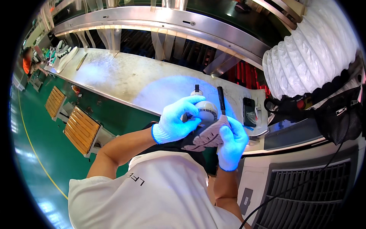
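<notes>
My left hand (177,119), in a white glove lit blue, has its thumb and fingers bent round something small and dark, mostly hidden. Just beyond the fingers is a rounded white object (206,108) with a dark marked band. A white piece with a black top (196,90) stands behind it. My right hand (233,143), also gloved, grips a pinkish-grey grooved shoe sole (207,138) by its edge. Above those fingertips rises a slim black tool (221,98); whether they touch it I cannot tell.
Shoes (63,53) and a pale stick-like tool (81,62) lie along the bench (126,72). A black phone-like device (249,110) is at the right. A white ribbed duct (309,53) hangs above a black mesh bag (341,118). Slatted wooden seats (82,128) stand left; a person (27,63) is far off.
</notes>
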`<state>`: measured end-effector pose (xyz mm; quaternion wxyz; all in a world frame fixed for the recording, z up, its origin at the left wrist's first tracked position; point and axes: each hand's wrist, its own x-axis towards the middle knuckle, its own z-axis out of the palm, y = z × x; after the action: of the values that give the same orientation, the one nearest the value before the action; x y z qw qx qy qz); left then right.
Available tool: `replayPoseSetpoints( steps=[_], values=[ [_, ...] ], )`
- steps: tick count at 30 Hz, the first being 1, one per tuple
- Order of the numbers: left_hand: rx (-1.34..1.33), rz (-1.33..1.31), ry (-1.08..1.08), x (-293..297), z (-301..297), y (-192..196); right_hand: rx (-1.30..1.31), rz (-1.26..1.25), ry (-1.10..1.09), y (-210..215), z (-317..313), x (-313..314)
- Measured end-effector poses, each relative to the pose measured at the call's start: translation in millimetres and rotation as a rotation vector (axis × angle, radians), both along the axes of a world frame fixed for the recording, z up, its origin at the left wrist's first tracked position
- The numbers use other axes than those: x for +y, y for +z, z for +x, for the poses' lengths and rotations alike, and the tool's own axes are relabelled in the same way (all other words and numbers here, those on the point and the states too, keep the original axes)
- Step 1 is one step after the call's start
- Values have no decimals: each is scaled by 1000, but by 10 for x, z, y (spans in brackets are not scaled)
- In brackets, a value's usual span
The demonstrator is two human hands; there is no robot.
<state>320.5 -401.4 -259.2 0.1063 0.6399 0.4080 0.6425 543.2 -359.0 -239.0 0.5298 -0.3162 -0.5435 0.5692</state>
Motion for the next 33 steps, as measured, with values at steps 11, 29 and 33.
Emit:
replayPoseSetpoints(
  steps=[11, 29, 33],
  values=[
    [91, -82, -127, -388, 25, 3, 65, 18, 157, -84, -26, -54],
    [-372, -143, -129, -629, 329, -43, -256, 423, 3, -177, -107, -500],
    [-347, -165, -109, -623, 310, -23, -272, 454, 1, -174, -109, -480]
  ],
)
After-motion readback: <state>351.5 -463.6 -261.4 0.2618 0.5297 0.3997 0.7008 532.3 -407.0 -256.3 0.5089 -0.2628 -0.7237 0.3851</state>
